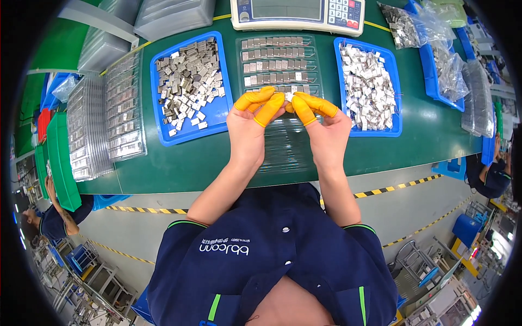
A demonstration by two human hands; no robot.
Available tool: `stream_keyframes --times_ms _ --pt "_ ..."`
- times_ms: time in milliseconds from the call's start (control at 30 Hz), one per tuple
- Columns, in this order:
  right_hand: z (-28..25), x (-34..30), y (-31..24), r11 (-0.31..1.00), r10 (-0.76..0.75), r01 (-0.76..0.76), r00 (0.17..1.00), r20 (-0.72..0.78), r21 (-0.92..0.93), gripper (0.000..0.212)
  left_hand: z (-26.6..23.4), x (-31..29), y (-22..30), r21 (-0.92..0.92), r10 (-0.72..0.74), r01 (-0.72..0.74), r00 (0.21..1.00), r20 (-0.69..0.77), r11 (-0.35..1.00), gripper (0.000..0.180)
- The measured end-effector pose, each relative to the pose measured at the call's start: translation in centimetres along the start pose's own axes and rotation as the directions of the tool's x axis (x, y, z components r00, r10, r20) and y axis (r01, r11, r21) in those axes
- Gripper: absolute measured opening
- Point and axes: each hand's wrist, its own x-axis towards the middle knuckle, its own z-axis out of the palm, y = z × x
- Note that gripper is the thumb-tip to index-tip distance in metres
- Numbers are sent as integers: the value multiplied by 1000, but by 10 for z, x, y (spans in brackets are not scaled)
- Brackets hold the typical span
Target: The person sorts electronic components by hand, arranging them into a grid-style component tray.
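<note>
Yellow finger cots cover the fingertips of both my hands. My left hand [247, 122] and my right hand [330, 127] meet over a clear plastic blister tray [288, 141], pinching a small white connector [289, 96] between their thumbs and fingers. Most of the connector is hidden by the cots. Rows of small metal-and-white parts [274, 52] fill the far half of the tray; its near half shows bare ridged plastic. Left of my hands, a blue bin [168, 138] holds loose metal-shelled parts [190, 76]. A second blue bin [375, 133], to the right, holds loose white connectors [370, 89].
A digital scale [296, 16] stands behind the tray on the green table [424, 127]. Stacked filled trays [89, 130] and green bins [64, 163] are at left. Bagged parts [402, 27] and a blue bin [443, 81] lie at right. Co-workers [60, 217] sit at both sides.
</note>
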Motion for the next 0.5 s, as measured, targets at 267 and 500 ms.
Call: stream_keyframes --times_ms 267,500 --pt "-24 8 -13 979 3 49 967 254 -200 19 -7 -1 10 320 23 -51 996 91 946 27" --pt "-22 6 -9 997 -48 65 945 322 -40 29 -11 0 25 251 -200 136 946 254 958 43"
